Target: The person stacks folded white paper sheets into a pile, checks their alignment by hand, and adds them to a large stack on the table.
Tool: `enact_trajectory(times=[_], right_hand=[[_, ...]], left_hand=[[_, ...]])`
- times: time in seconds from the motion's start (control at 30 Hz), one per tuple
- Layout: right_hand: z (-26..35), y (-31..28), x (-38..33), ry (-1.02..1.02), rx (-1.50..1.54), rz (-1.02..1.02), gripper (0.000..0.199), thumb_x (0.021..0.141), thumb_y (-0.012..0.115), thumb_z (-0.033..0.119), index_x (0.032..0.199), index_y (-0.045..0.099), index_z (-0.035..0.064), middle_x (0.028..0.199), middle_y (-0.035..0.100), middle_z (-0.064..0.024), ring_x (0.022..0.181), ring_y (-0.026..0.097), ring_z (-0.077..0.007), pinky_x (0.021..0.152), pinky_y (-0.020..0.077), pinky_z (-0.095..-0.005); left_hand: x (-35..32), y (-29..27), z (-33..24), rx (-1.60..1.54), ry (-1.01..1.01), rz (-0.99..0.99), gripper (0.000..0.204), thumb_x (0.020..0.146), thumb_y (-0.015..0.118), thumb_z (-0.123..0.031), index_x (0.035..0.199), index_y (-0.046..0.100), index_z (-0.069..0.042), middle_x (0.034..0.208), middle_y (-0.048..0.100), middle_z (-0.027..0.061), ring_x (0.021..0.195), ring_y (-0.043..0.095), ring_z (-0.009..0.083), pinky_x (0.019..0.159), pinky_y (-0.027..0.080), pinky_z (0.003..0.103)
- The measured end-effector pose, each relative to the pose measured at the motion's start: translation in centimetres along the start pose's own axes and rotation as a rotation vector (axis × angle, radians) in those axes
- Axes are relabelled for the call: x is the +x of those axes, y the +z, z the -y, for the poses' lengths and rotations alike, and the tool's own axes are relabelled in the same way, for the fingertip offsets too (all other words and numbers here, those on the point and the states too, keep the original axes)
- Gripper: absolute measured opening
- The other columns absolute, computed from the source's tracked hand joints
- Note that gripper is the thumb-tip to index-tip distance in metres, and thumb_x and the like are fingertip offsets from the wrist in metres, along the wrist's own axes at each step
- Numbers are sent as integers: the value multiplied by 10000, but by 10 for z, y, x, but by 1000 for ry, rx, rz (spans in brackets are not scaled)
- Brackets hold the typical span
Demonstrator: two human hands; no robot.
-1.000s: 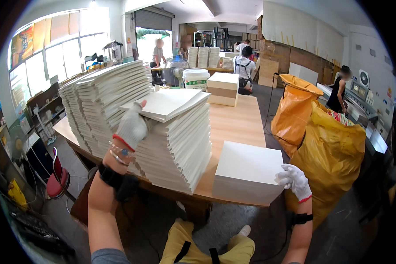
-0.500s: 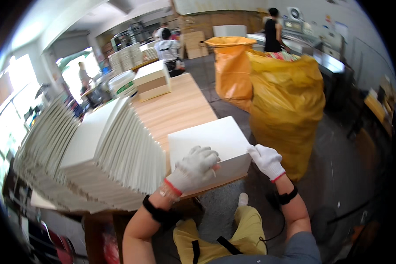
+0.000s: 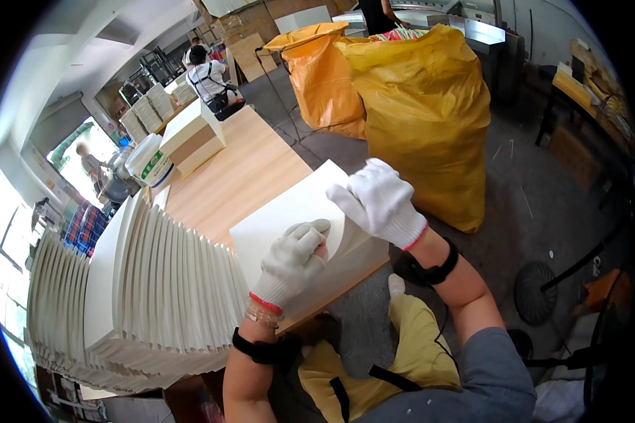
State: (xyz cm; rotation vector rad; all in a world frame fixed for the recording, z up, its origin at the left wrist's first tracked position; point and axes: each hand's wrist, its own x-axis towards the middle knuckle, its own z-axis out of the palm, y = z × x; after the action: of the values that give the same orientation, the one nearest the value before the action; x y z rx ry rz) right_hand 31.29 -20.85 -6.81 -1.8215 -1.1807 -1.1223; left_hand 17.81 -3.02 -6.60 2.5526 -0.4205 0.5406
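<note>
A thick stack of white paper (image 3: 282,204) lies at the front right edge of the wooden table. My left hand (image 3: 294,255), in a white knitted glove with bare fingertips showing, rests on its top with the fingers loosely bent. My right hand (image 3: 382,201), also gloved, is closed at the stack's right corner. It holds up a paper sheet (image 3: 343,227), which curls upward between my hands; how many sheets are lifted cannot be made out. To the left of my hands stand tall piles of folded white sheets (image 3: 169,296), fanned into layers.
The wooden table (image 3: 247,158) bears a white bucket (image 3: 149,162) and a white-and-brown block of paper (image 3: 194,137) farther back. Beyond its right side stand a yellow sack (image 3: 427,127) and an orange sack (image 3: 324,84). Other people (image 3: 210,81) are in the background.
My right hand has moved up and inward over the stack's corner, and the sheet there is now bent upward. My left hand stays on the stack. The view has shifted right.
</note>
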Motion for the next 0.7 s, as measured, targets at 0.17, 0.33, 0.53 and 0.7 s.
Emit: enact_trajectory(times=[0.17, 0.33, 0.53, 0.7], right_hand=[[-13, 14, -9, -163, -40, -99, 210, 773, 687, 111, 967, 689, 30, 640, 453, -52, 543, 504, -246, 609, 464, -373], [-14, 15, -11, -171, -124, -129, 218, 756, 674, 88, 965, 682, 25, 663, 459, -46, 558, 511, -241, 599, 467, -365], [-11, 9, -8, -188, -81, -192, 200, 779, 686, 48, 978, 693, 27, 618, 437, -47, 537, 512, -244, 684, 552, -409], [-4, 3, -7, -46, 54, -47, 210, 774, 696, 23, 984, 701, 26, 646, 444, -36, 563, 529, -231, 761, 597, -445]], left_hand=[[0, -7, 3, -114, -173, 41, 163, 861, 712, -89, 884, 571, -9, 1151, 724, 159, 965, 695, 304, 836, 554, 372], [-5, -7, 7, -270, -328, 36, 312, 823, 819, -132, 862, 532, -17, 1224, 713, 181, 986, 684, 212, 859, 546, 342], [0, -10, 1, -320, -376, 9, 201, 851, 724, 3, 1000, 591, 13, 1234, 700, 153, 985, 622, 165, 901, 511, 285], [-10, -11, 4, -209, -200, 4, 389, 903, 633, 9, 1288, 581, 25, 992, 650, 73, 839, 567, 142, 799, 488, 273]])
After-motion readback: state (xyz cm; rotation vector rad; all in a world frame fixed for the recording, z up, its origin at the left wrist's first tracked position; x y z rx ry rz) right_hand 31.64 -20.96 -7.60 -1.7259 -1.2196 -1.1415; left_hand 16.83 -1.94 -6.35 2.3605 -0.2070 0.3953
